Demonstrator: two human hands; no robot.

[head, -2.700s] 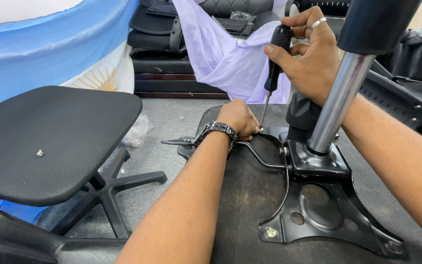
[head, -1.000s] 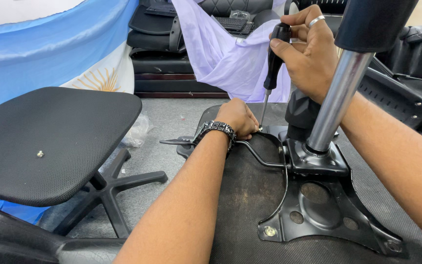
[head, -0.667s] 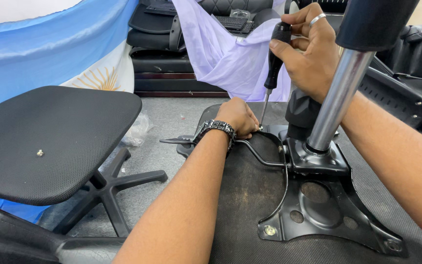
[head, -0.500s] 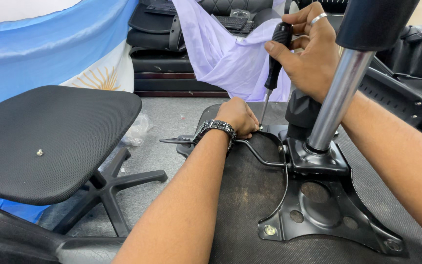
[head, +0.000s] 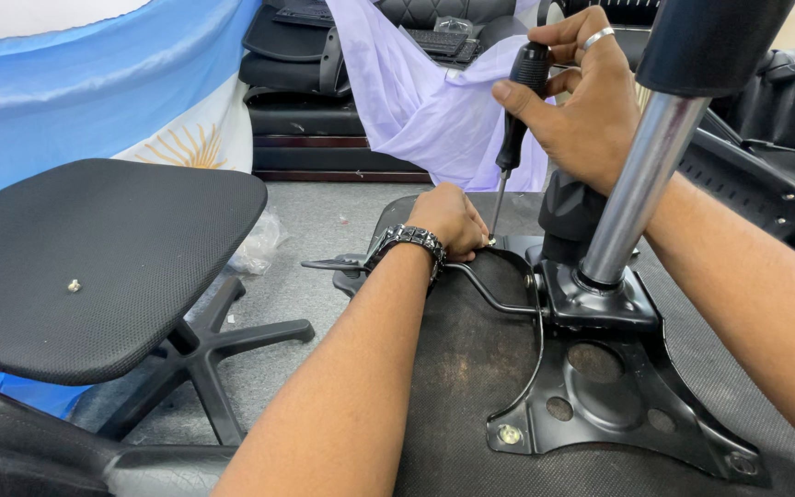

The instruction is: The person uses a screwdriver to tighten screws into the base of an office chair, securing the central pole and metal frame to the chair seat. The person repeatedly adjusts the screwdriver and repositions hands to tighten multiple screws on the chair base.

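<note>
while my right hand (head: 581, 101) wraps tight around the screwdriver (head: 517, 120), its tip stands at the far corner of the plate (head: 618, 387) on the upturned seat (head: 453, 368). my left hand (head: 451, 219) is curled shut beside the tip, pinching something too small to tell.

One head-worn camera looks down and forward from close above the hands. It faces the upturned black chair seat's black metal base plate (head: 600, 387) and grey carpeted floor (head: 315, 221).

I'm seeing a glossy metal post (head: 641, 189), a matt black metal plate (head: 618, 405), a rough mesh cloth seat (head: 94, 258), and a matt-handled screwdriver (head: 519, 101).
</note>
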